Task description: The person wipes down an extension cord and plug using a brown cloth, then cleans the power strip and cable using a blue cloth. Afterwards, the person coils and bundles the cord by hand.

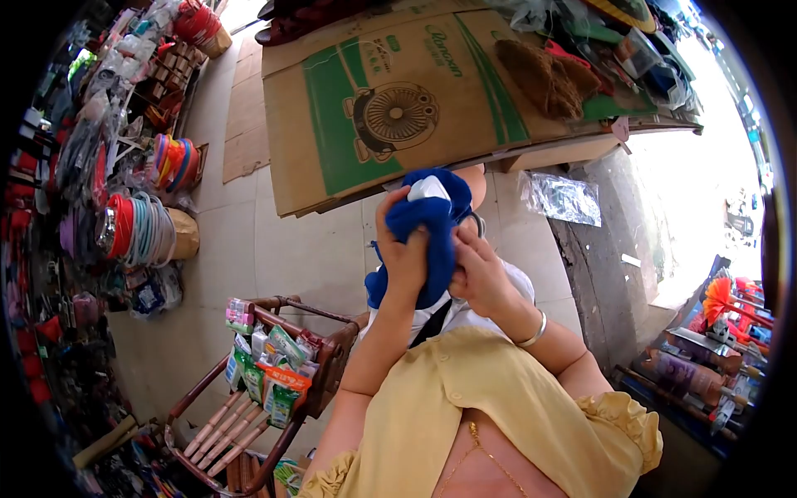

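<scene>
A bundle of blue cloth point(440, 270) is held up in front of my chest. Something white point(429, 191) shows in an opening at its top. My left hand point(404, 253) is wrapped round the left side of the cloth, with the thumb across its front. On the right side, my right hand point(480, 270) pinches the edge of the cloth between closed fingers. What lies inside the bundle below the white part is hidden.
A flattened cardboard box point(290, 124) covers the table ahead, with a brown knitted item point(548, 79) on it. A wooden chair point(336, 365) holding packets stands at the lower left. Coiled hoses point(149, 231) and shelved goods line the left; more goods point(689, 373) lie right.
</scene>
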The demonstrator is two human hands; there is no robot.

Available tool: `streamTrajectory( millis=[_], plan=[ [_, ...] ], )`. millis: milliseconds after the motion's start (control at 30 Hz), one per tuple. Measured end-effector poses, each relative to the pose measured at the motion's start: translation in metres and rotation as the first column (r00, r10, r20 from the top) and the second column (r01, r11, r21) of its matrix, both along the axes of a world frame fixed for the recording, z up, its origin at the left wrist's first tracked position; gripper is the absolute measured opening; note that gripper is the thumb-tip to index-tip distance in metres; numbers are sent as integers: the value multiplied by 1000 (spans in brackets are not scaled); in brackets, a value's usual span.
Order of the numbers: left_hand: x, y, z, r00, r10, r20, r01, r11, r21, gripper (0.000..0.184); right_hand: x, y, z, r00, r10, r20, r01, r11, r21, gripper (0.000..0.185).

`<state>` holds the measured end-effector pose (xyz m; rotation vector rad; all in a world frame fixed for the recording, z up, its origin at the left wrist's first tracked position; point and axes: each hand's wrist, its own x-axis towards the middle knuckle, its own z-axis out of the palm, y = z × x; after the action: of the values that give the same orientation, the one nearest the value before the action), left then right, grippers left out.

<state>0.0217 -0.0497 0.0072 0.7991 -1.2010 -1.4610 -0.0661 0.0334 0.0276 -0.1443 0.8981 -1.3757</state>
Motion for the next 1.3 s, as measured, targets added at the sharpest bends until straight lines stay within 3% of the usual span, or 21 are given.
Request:
streamTrajectory(
  millis=[67,200,267,333,367,433,467,633,700,767,800,833,867,900,933,967,1067,1133,1167,1233,1300],
  plan=[
    [4,-6,-3,998,-59,-8,59,998,-13,44,-1,5,-2,995,94,-26,-96,988,-122,11],
    [4,-20,-2,981,-191,23,192,980,-52,35,0,6,-4,979,118,-169,-140,983,-122,11],
    [10,-24,-3,961,-275,36,276,960,-39,33,6,9,-13,905,93,-416,-160,978,-131,11],
    [14,-25,3,952,-304,-25,303,935,186,28,4,13,-11,914,134,-384,-197,972,-131,12],
    [13,-24,2,952,-306,-24,305,934,187,28,2,15,-10,918,179,-353,-238,962,-131,14],
    [11,-25,-1,957,-184,-225,266,867,422,37,-4,16,-8,951,188,-245,-227,964,-139,15],
    [15,-30,-14,872,-250,-421,445,764,467,40,-7,15,-8,971,195,-137,-215,965,-147,16],
    [8,-18,-7,851,-116,-513,383,804,454,41,-17,8,-5,988,152,4,-150,980,-130,19],
    [7,-28,-5,739,-105,-666,586,589,557,44,-17,6,-6,989,148,-2,-147,984,-104,20],
    [1,-15,1,826,-156,-541,502,640,582,42,-11,5,-14,978,171,-117,-181,980,-82,16],
    [-2,-6,3,905,-188,-382,343,854,391,43,-5,5,-17,978,172,-116,-182,980,-81,16],
    [-3,0,7,963,-160,-215,190,974,127,44,2,5,-20,946,114,-304,-156,981,-118,14],
    [-3,3,12,965,-124,-231,174,962,209,46,6,6,-21,877,45,-478,-137,978,-159,12],
    [-1,2,16,965,-127,-231,176,962,208,46,7,8,-22,877,42,-478,-134,978,-161,12],
    [4,-1,18,987,-154,54,137,962,234,48,7,10,-22,733,10,-680,-166,972,-165,10],
    [10,-3,12,973,-185,137,160,972,173,47,7,12,-22,545,-27,-838,-197,967,-159,8],
    [27,-12,-9,895,-255,367,297,953,-62,49,5,17,-24,412,-97,-906,-191,963,-190,13],
    [24,-11,12,854,17,520,319,773,-549,55,2,21,-25,341,-106,-934,-191,965,-179,14],
    [22,-7,7,851,19,525,319,776,-545,55,-1,22,-27,295,-154,-943,-206,953,-220,12],
    [18,-1,0,963,-111,244,195,915,-353,67,-6,20,-29,251,-200,-947,-220,941,-257,11],
    [28,-8,3,769,119,628,390,691,-609,68,-9,18,-28,164,-335,-928,-208,908,-364,12]
  ],
)
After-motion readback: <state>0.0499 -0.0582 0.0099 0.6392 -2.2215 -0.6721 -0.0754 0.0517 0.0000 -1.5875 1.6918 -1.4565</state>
